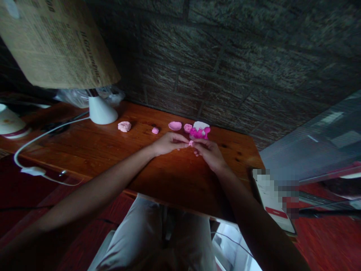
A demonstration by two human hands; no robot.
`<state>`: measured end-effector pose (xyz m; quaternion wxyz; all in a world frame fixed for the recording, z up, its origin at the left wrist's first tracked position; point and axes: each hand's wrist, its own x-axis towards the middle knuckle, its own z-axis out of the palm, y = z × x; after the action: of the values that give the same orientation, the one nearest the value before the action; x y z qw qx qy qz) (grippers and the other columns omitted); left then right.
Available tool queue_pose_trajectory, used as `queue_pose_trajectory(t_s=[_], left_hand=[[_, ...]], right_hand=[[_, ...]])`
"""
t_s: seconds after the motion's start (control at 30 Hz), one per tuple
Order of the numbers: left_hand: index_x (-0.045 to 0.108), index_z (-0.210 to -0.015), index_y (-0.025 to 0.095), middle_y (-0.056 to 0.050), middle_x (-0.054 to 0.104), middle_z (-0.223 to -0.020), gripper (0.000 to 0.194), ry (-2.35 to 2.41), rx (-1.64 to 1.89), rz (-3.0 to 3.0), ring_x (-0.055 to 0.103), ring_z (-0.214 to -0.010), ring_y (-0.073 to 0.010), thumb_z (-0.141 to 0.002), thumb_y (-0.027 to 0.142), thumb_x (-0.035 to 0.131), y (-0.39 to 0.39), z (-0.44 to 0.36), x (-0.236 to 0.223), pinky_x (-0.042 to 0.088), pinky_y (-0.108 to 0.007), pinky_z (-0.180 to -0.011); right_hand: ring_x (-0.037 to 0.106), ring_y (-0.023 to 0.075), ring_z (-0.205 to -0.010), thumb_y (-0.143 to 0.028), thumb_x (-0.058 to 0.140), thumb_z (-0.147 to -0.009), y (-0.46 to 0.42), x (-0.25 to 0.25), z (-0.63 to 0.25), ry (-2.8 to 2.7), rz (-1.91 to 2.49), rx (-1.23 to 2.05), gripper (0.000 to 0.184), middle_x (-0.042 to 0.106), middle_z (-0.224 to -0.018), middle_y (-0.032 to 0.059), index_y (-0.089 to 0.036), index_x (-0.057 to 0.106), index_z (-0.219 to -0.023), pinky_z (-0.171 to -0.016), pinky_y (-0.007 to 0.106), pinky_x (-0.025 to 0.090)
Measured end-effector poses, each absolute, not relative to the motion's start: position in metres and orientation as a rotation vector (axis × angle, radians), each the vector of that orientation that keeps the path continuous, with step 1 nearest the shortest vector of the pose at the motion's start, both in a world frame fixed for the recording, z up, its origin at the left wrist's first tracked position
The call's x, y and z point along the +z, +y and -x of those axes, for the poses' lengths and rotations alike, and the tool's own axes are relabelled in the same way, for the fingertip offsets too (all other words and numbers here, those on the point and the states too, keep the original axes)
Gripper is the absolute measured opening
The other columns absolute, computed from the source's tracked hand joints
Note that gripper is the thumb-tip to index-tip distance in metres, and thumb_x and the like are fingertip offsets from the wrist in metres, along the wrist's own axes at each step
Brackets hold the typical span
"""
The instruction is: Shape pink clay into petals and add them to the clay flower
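Between my two hands is a small lump of pink modelling clay (191, 143), pinched by the fingertips of both. My left hand (168, 143) comes in from the left, thumb and fingers closed on the lump. From the right, my right hand (208, 151) grips its other side. Just behind the hands lie a shallow pink dish-like piece (175, 125), a round pink piece (188, 128), bright magenta shapes (200, 133) and a white piece (201, 124). Farther left sit a small pink lump (155, 130) and a larger pale pink lump (124, 126).
A lamp with a white base (103, 111) and newsprint shade (64, 45) stands at the left, its white cord (50, 131) hanging over the edge. A paper cup (11, 122) is farther left. A phone or tablet (272, 203) lies at the right edge of the wooden table (177, 180).
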<state>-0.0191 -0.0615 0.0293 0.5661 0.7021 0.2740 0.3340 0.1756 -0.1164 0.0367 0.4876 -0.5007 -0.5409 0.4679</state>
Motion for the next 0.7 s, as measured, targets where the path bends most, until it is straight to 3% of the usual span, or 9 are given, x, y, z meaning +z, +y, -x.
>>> queue_pose_trajectory(t_s=[0.4,0.7], left_hand=[[0.078,-0.097,0.013,-0.006,0.076,-0.091,0.029,0.666,0.763,-1.551,0.062,-0.074,-0.0114,-0.075,0.031,0.081,-0.0657,0.0200,0.0360,0.048,-0.024,-0.069],[0.075,-0.101,0.013,-0.009,0.076,-0.102,0.035,0.642,0.806,-1.545,0.066,-0.084,-0.0138,-0.072,0.031,0.084,-0.0667,0.0177,0.0373,0.050,-0.026,-0.072]], right_hand=[[0.061,0.0115,-0.061,-0.046,0.080,-0.069,-0.1180,0.0414,-0.1791,-1.314,1.210,1.184,0.036,0.075,-0.083,0.0026,-0.022,0.079,-0.097,-0.058,0.027,0.050],[0.059,0.0116,-0.060,-0.042,0.080,-0.070,-0.1161,0.0394,-0.1802,-1.285,1.232,1.043,0.029,0.076,-0.079,0.0030,-0.021,0.080,-0.090,-0.060,0.029,0.050]])
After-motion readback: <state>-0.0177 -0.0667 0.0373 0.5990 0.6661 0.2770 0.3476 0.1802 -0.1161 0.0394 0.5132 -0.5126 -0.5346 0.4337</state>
